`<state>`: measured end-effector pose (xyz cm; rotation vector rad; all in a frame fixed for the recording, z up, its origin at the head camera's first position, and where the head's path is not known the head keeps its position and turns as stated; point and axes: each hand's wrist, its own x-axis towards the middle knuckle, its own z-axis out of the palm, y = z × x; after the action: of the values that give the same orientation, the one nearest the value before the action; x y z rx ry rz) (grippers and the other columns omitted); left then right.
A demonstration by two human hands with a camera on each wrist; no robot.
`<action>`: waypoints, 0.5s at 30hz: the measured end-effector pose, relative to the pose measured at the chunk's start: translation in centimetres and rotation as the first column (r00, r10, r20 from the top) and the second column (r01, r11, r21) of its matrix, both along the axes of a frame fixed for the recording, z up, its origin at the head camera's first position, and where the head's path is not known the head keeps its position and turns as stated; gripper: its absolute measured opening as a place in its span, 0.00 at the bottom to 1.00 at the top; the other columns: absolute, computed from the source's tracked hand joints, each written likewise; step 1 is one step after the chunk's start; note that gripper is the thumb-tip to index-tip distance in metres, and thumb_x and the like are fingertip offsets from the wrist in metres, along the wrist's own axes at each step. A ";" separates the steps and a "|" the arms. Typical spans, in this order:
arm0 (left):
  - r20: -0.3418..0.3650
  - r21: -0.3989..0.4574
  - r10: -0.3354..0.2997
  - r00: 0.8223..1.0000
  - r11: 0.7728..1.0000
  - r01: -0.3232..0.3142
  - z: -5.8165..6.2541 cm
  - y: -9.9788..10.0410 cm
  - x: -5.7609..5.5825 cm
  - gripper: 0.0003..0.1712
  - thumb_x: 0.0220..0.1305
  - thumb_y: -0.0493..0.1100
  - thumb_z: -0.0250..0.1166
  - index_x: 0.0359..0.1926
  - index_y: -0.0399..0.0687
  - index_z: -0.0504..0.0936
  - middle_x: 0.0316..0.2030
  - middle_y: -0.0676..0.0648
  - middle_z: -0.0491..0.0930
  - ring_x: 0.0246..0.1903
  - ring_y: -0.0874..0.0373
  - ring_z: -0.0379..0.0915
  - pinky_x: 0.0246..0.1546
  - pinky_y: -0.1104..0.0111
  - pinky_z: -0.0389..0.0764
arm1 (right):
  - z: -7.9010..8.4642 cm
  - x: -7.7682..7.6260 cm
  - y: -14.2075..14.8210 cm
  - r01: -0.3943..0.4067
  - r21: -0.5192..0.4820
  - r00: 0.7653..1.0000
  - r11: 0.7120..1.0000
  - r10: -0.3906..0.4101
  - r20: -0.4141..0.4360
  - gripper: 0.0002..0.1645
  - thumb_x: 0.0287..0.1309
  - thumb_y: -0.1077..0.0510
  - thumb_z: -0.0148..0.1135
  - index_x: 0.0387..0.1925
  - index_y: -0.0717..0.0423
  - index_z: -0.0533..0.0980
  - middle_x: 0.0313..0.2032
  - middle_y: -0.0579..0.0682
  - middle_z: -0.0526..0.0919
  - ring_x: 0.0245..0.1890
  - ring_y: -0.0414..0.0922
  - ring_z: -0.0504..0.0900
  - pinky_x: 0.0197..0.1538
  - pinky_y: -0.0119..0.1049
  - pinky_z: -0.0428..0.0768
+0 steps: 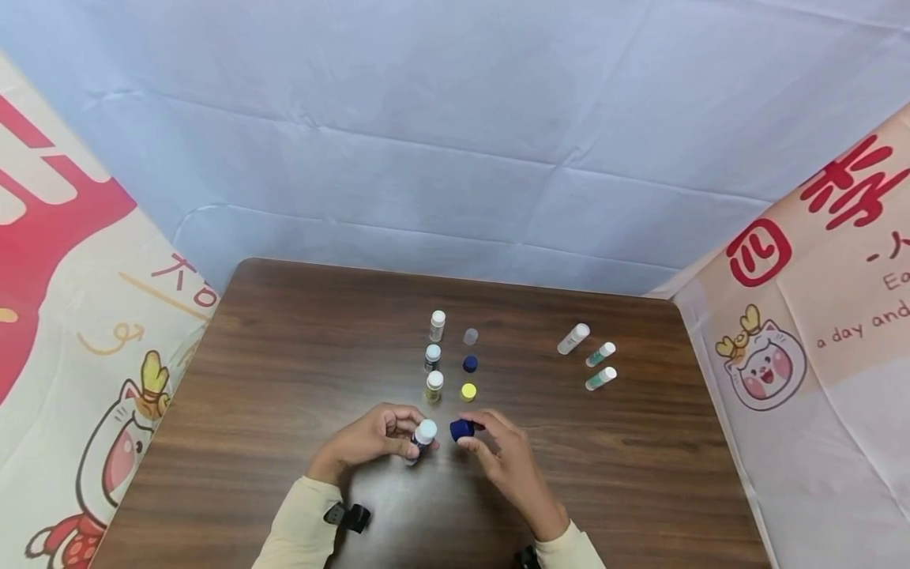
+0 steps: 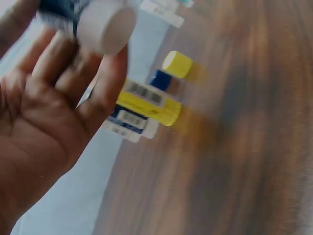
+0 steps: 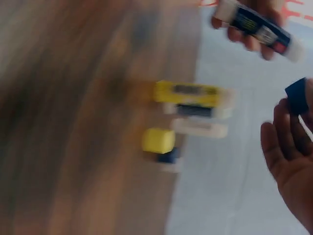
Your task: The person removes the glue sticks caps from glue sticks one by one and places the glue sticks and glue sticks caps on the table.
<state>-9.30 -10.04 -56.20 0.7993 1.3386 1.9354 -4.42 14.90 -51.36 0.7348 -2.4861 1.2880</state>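
Observation:
My left hand point(image 1: 377, 436) grips a dark blue glue stick point(image 1: 425, 433), its uncapped white end tilted up toward the right. Between the fingertips of my right hand point(image 1: 506, 454) is a dark blue cap point(image 1: 460, 429), a short gap away from that white end. In the right wrist view the glue stick point(image 3: 261, 28) and the cap point(image 3: 297, 97) are apart, both above the table. Just beyond the hands stand a yellow glue stick point(image 1: 434, 387), a dark blue one point(image 1: 432, 358) and a white one point(image 1: 437, 325), all with white tops showing.
Right of that row sit a yellow cap point(image 1: 468, 392), a blue cap point(image 1: 470, 363) and a translucent cap point(image 1: 471, 337). Farther right are a white tube point(image 1: 573, 339) and two green-and-white tubes point(image 1: 600, 354). The brown wooden table point(image 1: 298, 332) ends at a pale cloth backdrop point(image 1: 398, 158).

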 end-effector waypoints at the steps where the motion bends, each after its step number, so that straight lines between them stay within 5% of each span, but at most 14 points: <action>1: -0.016 -0.031 0.073 0.997 0.997 -0.074 -0.2 0.2 0.1 0.16 0.59 0.23 0.62 0.49 0.25 0.74 0.44 0.21 0.76 0.46 0.41 0.79 0.42 0.67 0.81 | -0.7 -0.2 0.1 0.038 0.009 0.999 0.999 -0.038 0.008 0.21 0.50 0.64 0.71 0.49 0.56 0.79 0.41 0.47 0.83 0.39 0.41 0.81 0.40 0.40 0.82; 4: -0.060 -0.149 0.261 0.964 0.952 -0.267 -0.5 0.9 0.3 0.17 0.58 0.26 0.65 0.48 0.28 0.74 0.45 0.27 0.79 0.46 0.36 0.78 0.43 0.69 0.80 | -2.5 -0.6 0.2 0.136 0.009 0.990 0.991 -0.136 0.021 0.22 0.51 0.64 0.71 0.50 0.57 0.80 0.41 0.47 0.82 0.39 0.40 0.81 0.38 0.41 0.82; 7: -0.115 -0.251 0.385 0.916 0.881 -0.401 -0.8 1.5 0.5 0.17 0.57 0.28 0.67 0.47 0.32 0.73 0.48 0.30 0.79 0.48 0.37 0.77 0.45 0.69 0.80 | -4.0 -1.0 0.0 0.226 0.020 0.974 0.974 -0.227 0.019 0.20 0.53 0.64 0.70 0.50 0.58 0.81 0.41 0.49 0.81 0.38 0.41 0.80 0.37 0.38 0.81; 12: -0.214 -0.308 0.482 0.850 0.792 -0.527 -1.5 2.2 0.7 0.18 0.55 0.26 0.67 0.46 0.35 0.73 0.48 0.31 0.80 0.47 0.41 0.80 0.46 0.67 0.80 | -5.7 -1.6 -0.6 0.381 0.122 0.920 0.916 -0.389 0.052 0.17 0.54 0.61 0.71 0.47 0.59 0.83 0.38 0.49 0.81 0.39 0.43 0.79 0.41 0.42 0.80; 15: -0.261 -0.340 0.490 0.832 0.760 -0.554 -1.8 2.5 0.7 0.18 0.55 0.26 0.68 0.46 0.38 0.74 0.46 0.34 0.82 0.45 0.47 0.81 0.45 0.68 0.80 | -6.4 -1.9 -1.0 0.435 0.195 0.888 0.879 -0.455 0.071 0.18 0.52 0.60 0.72 0.46 0.59 0.83 0.38 0.50 0.82 0.39 0.47 0.80 0.43 0.44 0.79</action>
<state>-8.58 -7.53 -57.98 0.3908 2.1592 1.9042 -6.34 13.92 -57.71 0.0955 -2.6669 0.9736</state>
